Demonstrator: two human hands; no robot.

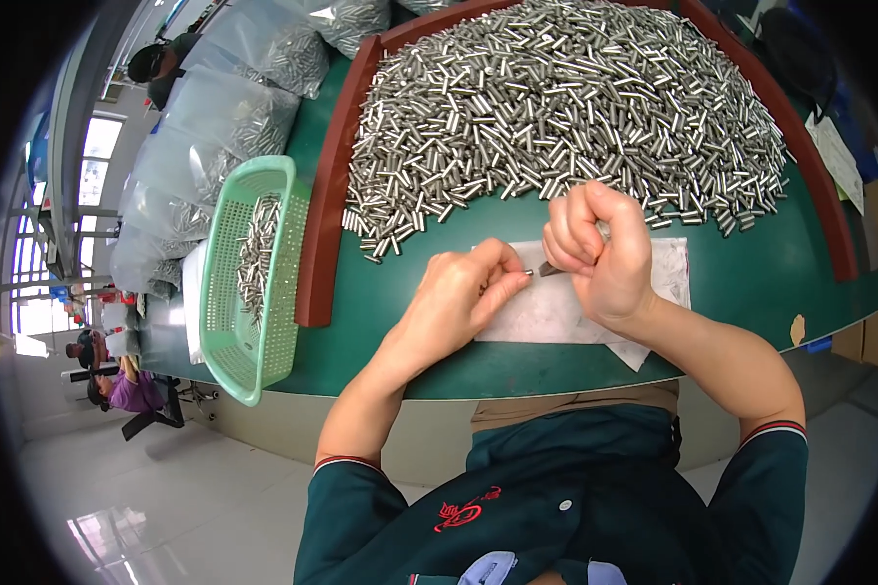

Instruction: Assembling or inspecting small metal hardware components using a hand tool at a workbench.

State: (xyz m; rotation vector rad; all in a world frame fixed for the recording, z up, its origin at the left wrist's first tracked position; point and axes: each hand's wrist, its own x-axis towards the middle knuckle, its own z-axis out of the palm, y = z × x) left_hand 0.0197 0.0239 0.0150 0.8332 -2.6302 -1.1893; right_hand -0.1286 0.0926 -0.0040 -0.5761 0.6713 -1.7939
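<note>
My left hand (456,294) is closed, its thumb and index finger pinching a small metal pin (529,273) whose end peeks out at the fingertips. Just to its right, my right hand (603,249) is curled into a fist around a tool with a dark, flat grey tip (548,269). The tip points at the pin, with a narrow gap between them. The tool's handle is hidden in my fingers, so its kind is unclear. Both hands are above a smudged white sheet (527,317) on the green table (400,322). Beyond them spreads a large heap of similar metal pins (556,107).
A red-brown wooden border (324,234) frames the heap. Left of it stands a light-green perforated basket (215,331) holding some pins. Clear plastic bags of pins (190,166) line the far left. A paper sheet (834,156) lies at the right. Other people are in the left background.
</note>
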